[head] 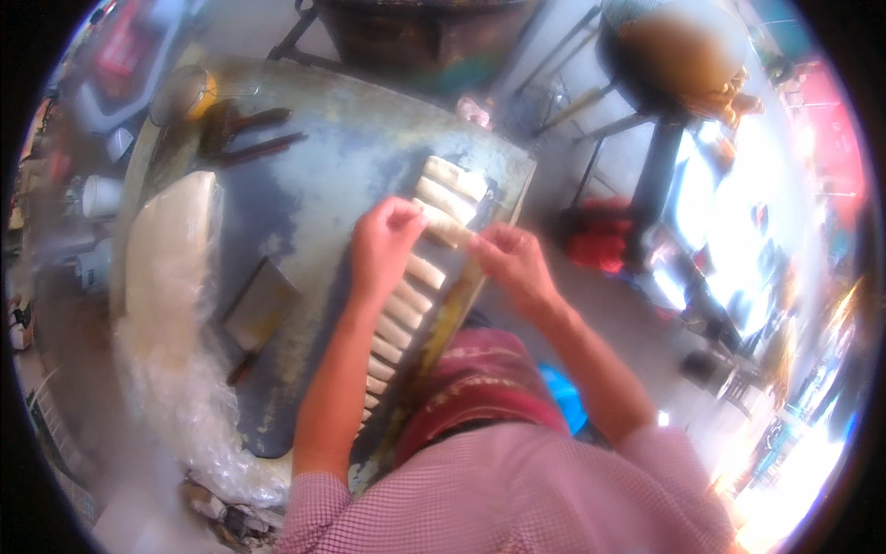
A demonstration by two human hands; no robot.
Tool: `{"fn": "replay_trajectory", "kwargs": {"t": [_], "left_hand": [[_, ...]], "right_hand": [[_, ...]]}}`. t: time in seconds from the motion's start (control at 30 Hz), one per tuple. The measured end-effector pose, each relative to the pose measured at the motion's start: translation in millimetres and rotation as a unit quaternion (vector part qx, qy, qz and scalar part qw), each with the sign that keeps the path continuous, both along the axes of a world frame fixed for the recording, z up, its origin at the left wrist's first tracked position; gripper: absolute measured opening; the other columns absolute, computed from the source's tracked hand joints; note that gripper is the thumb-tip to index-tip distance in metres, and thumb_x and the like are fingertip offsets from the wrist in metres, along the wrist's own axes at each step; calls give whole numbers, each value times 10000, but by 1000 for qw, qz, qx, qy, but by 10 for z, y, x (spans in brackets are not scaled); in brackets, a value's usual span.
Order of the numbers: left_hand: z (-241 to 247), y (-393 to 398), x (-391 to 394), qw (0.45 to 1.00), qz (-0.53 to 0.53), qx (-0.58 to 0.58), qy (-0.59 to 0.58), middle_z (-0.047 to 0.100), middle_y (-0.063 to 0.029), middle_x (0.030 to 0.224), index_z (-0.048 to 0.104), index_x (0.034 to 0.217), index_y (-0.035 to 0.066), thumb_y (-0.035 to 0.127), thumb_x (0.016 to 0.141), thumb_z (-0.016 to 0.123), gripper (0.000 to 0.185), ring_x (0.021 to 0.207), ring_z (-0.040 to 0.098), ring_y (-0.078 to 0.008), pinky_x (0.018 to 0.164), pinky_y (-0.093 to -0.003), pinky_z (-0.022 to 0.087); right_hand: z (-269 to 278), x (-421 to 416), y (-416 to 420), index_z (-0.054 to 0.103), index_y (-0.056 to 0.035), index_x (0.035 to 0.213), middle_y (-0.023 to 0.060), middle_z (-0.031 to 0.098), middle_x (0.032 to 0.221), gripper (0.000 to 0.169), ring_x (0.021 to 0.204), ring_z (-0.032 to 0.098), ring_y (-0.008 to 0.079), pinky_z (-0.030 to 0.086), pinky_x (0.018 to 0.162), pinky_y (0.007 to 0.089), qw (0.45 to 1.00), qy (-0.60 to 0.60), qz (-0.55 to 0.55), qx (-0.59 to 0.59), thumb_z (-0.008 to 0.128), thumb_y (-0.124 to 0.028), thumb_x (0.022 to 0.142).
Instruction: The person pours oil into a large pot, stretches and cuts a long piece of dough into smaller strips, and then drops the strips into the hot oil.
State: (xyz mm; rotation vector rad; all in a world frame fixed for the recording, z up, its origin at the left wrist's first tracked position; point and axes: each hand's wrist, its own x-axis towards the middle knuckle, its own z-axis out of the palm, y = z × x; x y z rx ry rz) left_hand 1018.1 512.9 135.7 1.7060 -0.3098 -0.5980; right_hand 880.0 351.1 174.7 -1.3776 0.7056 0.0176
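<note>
Between my two hands stretches a strip of pale dough (445, 223). My left hand (386, 239) pinches its far left end, and my right hand (512, 260) pinches the end near the table edge. Beyond the hands lie a few more dough strips (448, 197), close together. A row of cut dough pieces (394, 329) runs along the table edge towards my body, partly hidden by my left forearm. At the left, a long mass of dough (173, 228) lies under clear plastic film (201, 429). A dough scraper (261, 305) with a wide flat blade rests on the tabletop.
The worn table (311, 187) carries a dark-handled tool (259, 119) and a round strainer (183, 95) at its far left. Past the table stand a large dark vessel (429, 34) and, at right, a wok-like pan (675, 55) beside browned fried food (727, 100). A red object (599, 235) sits low.
</note>
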Motion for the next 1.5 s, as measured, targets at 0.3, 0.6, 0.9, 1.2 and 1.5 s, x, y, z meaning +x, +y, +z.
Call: {"fn": "replay_trajectory", "kwargs": {"t": [0.3, 0.6, 0.9, 1.2, 1.5], "left_hand": [[-364, -587, 534, 995, 32, -97, 22, 659, -8, 893, 643, 925, 27, 38, 888, 719, 85, 848, 608, -109, 803, -262, 483], [-279, -476, 569, 847, -163, 64, -502, 616, -147, 1189, 628, 1139, 22, 157, 860, 705, 320, 1167, 547, -357, 1009, -474, 443], [-187, -393, 450, 787, -275, 107, -542, 544, -140, 1346, 584, 1317, 51, 310, 912, 649, 485, 1266, 471, -351, 1078, -482, 383], [-126, -547, 645, 900, 291, -269, 183, 635, -38, 894, 624, 964, 41, 95, 926, 607, 68, 802, 624, -152, 741, -298, 566], [-156, -146, 180, 840, 136, -378, 363, 598, -185, 1182, 516, 1249, -64, 202, 1037, 545, 341, 1039, 632, -270, 970, -412, 553]], "right_hand": [[-495, 379, -380, 676, 7, 878, 6, 621, 685, 268, 602, 567, 72, 443, 547, 246, 984, 15, -59, -169, 737, -250, 924], [-463, 548, -441, 668, 39, 831, 85, 672, 666, 326, 540, 662, 137, 507, 494, 302, 969, 141, -36, -199, 752, -268, 903], [-595, 643, -442, 679, 33, 836, 64, 669, 685, 260, 527, 613, 119, 472, 485, 278, 989, 95, -90, -75, 781, -203, 876], [-437, 732, -145, 606, -5, 799, 88, 621, 704, 169, 622, 569, 170, 437, 560, 322, 958, 17, -113, -263, 743, -92, 847], [801, 828, 213, 584, -11, 905, 91, 602, 846, 137, 721, 593, 181, 500, 651, 315, 866, -214, -49, -449, 709, -24, 852]]}}
